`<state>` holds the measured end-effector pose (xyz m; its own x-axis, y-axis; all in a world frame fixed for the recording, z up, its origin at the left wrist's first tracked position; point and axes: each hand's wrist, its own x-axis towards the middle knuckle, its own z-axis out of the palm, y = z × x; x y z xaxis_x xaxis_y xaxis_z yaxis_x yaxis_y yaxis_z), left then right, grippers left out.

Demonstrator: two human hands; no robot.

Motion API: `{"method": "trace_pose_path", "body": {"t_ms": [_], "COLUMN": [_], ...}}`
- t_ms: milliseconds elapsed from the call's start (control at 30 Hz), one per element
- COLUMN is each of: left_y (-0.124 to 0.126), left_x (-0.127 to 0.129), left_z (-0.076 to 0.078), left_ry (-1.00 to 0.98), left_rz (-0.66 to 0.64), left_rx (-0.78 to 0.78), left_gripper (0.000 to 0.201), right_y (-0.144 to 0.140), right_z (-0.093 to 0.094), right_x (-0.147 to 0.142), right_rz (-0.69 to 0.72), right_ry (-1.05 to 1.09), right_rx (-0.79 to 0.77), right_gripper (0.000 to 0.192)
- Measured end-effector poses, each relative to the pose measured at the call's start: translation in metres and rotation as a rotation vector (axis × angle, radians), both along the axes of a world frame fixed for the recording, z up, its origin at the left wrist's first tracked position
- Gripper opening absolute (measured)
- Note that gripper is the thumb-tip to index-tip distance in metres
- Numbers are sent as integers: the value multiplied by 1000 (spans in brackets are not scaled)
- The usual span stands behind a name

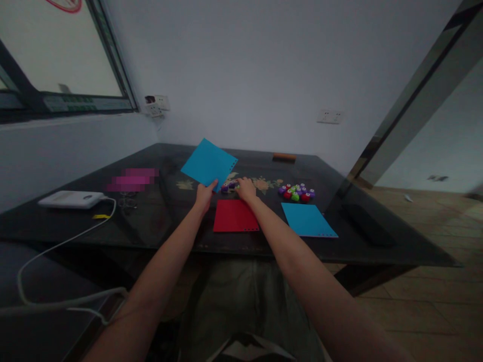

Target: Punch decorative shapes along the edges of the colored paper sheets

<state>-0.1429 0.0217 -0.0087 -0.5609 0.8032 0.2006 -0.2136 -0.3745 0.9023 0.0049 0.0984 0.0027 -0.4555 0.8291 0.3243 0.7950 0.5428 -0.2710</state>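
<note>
Spreading from side to side, a dark table [151, 218] is partly covered by paper: a blue sheet [208, 162], raised and pinched near its lower corner by the left hand [206, 195]; a red sheet [234, 216], laid flat; and a second blue sheet [308, 219] to its right. By the right hand [247, 189] — its grip cannot be told — a few small balls [225, 188] are partly hidden, just behind the red sheet.

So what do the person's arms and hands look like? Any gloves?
No gloves: the left hand and right hand are bare. The left arm and right arm show no sleeves, watch or bracelet.
</note>
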Motion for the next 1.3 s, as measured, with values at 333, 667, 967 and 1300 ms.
{"method": "trace_pose_path", "body": {"t_ms": [333, 667, 967, 1300], "left_y": [-5, -6, -13, -9], "left_x": [4, 6, 19, 99], "left_z": [3, 5, 7, 25], "left_ry": [-28, -43, 51, 194], "left_rz": [35, 17, -158, -469], "left_rx": [-36, -26, -26, -27], "left_gripper": [31, 30, 32, 34], "right_y": [12, 7, -9, -59], "right_z": [6, 13, 19, 3], "right_x": [-24, -30, 43, 142], "right_rz": [8, -61, 145, 295], "right_ry": [-77, 62, 902, 1480], "right_rx": [-108, -76, -301, -804], "right_gripper": [33, 27, 27, 37]}}
